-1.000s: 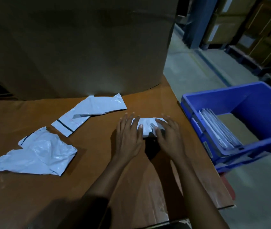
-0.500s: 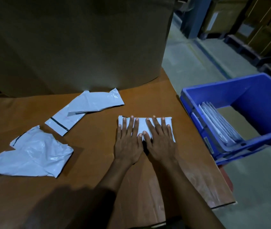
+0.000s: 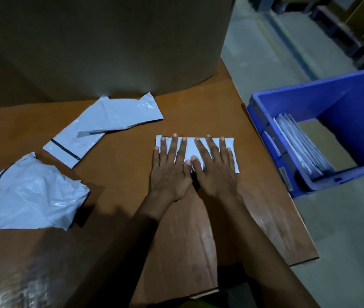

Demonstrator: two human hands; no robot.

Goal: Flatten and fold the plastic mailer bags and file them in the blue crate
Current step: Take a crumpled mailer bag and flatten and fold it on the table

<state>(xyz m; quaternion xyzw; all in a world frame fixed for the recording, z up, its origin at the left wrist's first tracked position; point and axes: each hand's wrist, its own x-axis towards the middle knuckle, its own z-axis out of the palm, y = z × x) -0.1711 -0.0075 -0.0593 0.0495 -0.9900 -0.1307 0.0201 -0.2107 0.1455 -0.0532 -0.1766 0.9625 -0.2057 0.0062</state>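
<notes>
In the head view, both hands are lying flat and open on the folded mailer (image 3: pixel 190 148), fingers straight and spread, gripping nothing. The left hand (image 3: pixel 169 172) is covering its left half and the right hand (image 3: pixel 216 170) its right half, with the thumbs nearly meeting at the near edge. The mailer is sitting on the desk (image 3: pixel 198 112) just right of the frame's centre. The blue crate (image 3: pixel 310 101) is standing off the desk's right edge, at the frame's right.

To press well here, I judge the palms should be sliding outward from the middle toward the short ends, pushing trapped air out and setting the crease. Even weight matters, so the slick plastic is not skidding on the desk. The edges want checking for alignment before any lifting.

The mailer is showing as a pale, narrow rectangle, smooth, with fairly square corners, its lower right corner poking out past the right hand. Filed mailers (image 3: pixel 298 143) are standing on edge in the crate, leaning toward its left wall. Two more are lying toward the frame's left: a long mailer (image 3: pixel 107 127) with a dark strip, partly flattened, and a crumpled mailer (image 3: pixel 32 196) at the far left.
</notes>
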